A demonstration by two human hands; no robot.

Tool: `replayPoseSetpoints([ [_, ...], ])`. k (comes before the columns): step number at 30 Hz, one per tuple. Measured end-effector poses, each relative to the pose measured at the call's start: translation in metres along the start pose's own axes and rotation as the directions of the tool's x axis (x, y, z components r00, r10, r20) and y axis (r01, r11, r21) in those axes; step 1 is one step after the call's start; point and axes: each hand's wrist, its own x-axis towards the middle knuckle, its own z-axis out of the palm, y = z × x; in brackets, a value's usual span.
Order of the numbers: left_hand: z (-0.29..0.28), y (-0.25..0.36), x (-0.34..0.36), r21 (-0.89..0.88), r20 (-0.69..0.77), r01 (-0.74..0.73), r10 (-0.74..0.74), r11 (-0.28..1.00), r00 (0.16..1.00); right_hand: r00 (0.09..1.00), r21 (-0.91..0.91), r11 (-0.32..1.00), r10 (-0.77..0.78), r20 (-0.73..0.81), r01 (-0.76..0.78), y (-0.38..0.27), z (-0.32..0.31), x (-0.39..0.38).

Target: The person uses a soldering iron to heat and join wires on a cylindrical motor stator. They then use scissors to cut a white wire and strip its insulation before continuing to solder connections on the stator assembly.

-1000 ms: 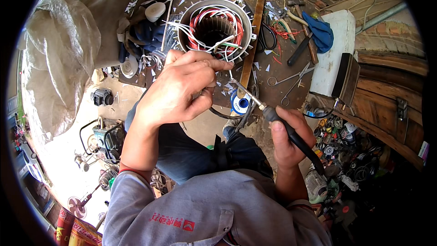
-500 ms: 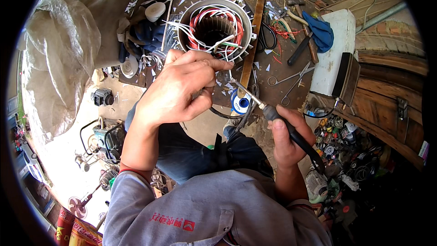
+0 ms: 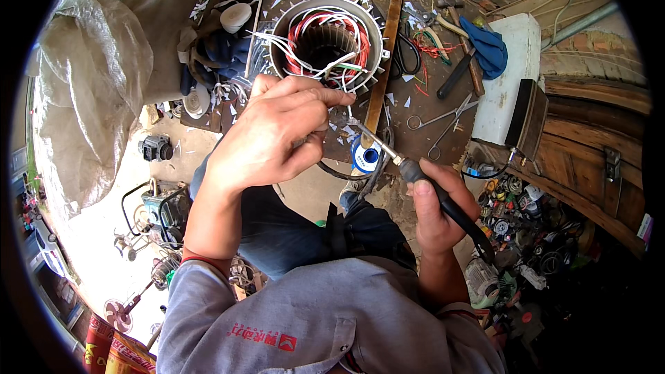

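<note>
1. The left hand is at the near side of an open round metal motor housing, back upward, with its index finger stretched to the right and the other fingers partly curled. A short white wire end shows just below that fingertip; whether the fingers pinch it, I cannot tell.
2. The right hand, to the right and nearer the body, is closed around the black handle of a soldering-iron-like tool, thumb lying along the grip. The thin metal shaft points far and left — its tip is close to the white wire end, though contact is unclear.
3. The motor housing sits on the far part of the dark workbench, with red and white wires looped around its inside.
4. A flat yellow-brown strip lies just right of the housing; a blue-and-white spool is near the strip's near end.
5. Farther right are black-handled scissors, metal scissors, a hammer and a blue cloth — the cloth against a white block.
</note>
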Motion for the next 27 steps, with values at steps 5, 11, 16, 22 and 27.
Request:
replayPoseSetpoints([
  [5, 0.0004, -0.0004, 0.0003, -0.019, -0.016, -0.008, 0.007, 1.0, 1.0, 1.0, 0.007, 1.0, 0.003, -0.005, -0.003, -0.0006, 0.0009, 0.0005],
  [11, 0.0006, -0.0005, 0.0007, -0.009, -0.022, -0.006, 0.006, 1.0, 1.0, 0.999, 0.009, 1.0, 0.03, -0.014, -0.03, -0.0019, 0.0015, -0.0002],
  [16, 0.0012, -0.0003, 0.0009, -0.001, -0.022, -0.007, 0.007, 1.0, 1.0, 1.0, 0.013, 1.0, 0.018, -0.022, -0.018, -0.0013, 0.0026, -0.0012],
  [22, -0.0007, -0.0001, 0.0007, 0.011, -0.009, -0.012, 0.012, 1.0, 1.0, 1.0, -0.002, 1.0, -0.008, -0.01, 0.008, -0.0009, 0.0019, -0.0016],
  [27, -0.0001, 0.0005, 0.0014, -0.003, -0.012, -0.014, 0.014, 1.0, 1.0, 1.0, 0.0, 1.0, -0.025, 0.0, 0.025, -0.0005, 0.0019, -0.0017],
])
